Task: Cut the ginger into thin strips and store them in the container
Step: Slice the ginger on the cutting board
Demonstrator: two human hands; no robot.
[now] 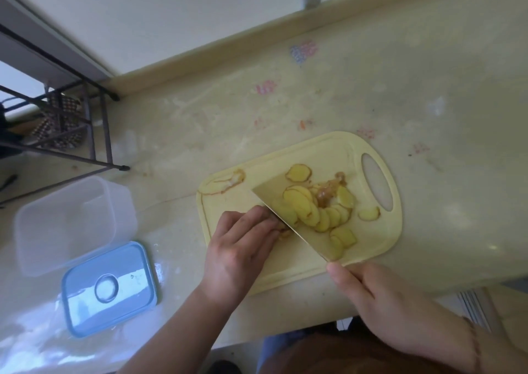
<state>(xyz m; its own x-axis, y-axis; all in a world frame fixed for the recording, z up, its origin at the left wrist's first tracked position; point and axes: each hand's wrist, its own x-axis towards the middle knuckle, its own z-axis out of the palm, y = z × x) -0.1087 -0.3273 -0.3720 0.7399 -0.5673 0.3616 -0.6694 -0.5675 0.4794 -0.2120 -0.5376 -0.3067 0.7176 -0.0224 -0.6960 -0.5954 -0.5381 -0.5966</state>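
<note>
The left hand (240,248) pinned the ginger (281,225) on the board, its long axis crossing the knife (297,219) gripped by the right hand (371,296), slices beyond the blade

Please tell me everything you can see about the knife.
The knife has a broad, flat, shiny blade that mirrors the ginger slices. It stands tilted on the yellow board, its edge down against the ginger under the left hand. The right hand grips its hidden handle.
</note>
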